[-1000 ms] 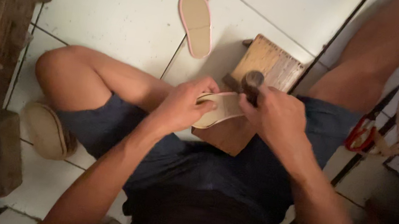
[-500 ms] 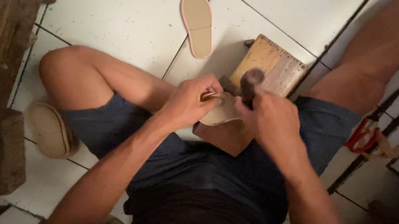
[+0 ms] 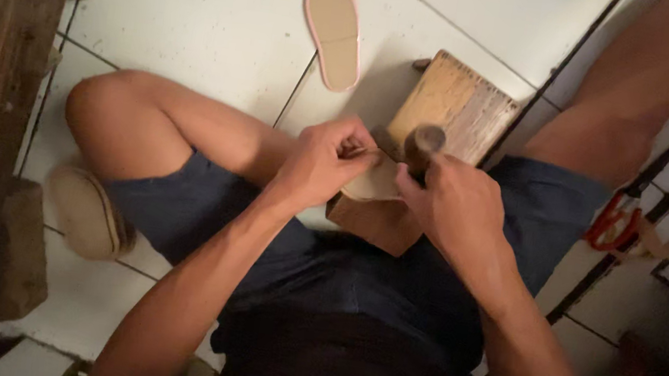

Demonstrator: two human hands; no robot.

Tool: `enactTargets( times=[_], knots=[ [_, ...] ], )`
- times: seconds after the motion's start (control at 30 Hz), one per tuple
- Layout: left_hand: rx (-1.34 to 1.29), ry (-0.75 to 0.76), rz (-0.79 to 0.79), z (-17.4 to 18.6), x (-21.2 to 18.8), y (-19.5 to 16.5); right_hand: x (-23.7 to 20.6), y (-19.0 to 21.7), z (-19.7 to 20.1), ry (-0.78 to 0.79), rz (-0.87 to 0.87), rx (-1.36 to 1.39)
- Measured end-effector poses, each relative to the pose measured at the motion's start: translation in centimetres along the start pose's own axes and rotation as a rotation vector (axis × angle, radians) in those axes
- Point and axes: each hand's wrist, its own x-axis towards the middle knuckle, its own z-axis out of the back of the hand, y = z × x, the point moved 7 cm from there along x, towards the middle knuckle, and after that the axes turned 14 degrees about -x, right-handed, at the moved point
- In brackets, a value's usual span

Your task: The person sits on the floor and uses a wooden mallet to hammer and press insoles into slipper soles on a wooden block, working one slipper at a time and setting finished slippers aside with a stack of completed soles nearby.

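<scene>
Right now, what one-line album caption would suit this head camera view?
Seated on a tiled floor, left hand steadies a pale sole piece on a wooden block; right hand grips a tool handle.

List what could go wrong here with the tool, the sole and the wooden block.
1. The left hand pinches the pale sole right beside the wooden-handled tool gripped by the right hand; a slip could hurt the left fingers.
2. The wooden block lies between the legs on smooth floor tiles, so it might shift under pressure.
3. Red-handled scissors lie near the right thigh, and a leg move could catch them.
</scene>
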Motion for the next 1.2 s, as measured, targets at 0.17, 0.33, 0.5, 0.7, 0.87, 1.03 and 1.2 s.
enactTargets(
  times=[0.17,0.33,0.5,0.7,0.87,1.03,1.2],
  knots=[
    [-0.127,0.087,0.017,0.8,-0.2,0.3,-0.2,-1.0,-0.9,0.136,-0.004,-0.029],
    [0.122,0.137,-0.148,0.4,-0.2,-1.0,0.9,-0.5,-0.3,-0.046,0.012,-0.018],
    [-0.137,-0.022,-0.054,0.4,-0.3,-0.5,-0.6,-0.1,-0.4,0.018,0.009,0.021],
    [0.074,0.083,-0.075,0.5,-0.7,-1.0,0.5,-0.7,0.2,0.077,0.038,-0.024],
    [0.034,0.007,-0.062,0.2,0.2,-0.7,0.4,0.3,0.7,-0.010,-0.015,0.048],
    [-0.077,0.044,-0.019,0.9,0.2,-0.5,0.3,-0.3,0.6,0.081,0.030,0.013],
    [0.109,0.088,-0.107,0.2,-0.1,-0.9,1.0,-0.4,0.6,0.049,0.004,-0.007]
  ],
)
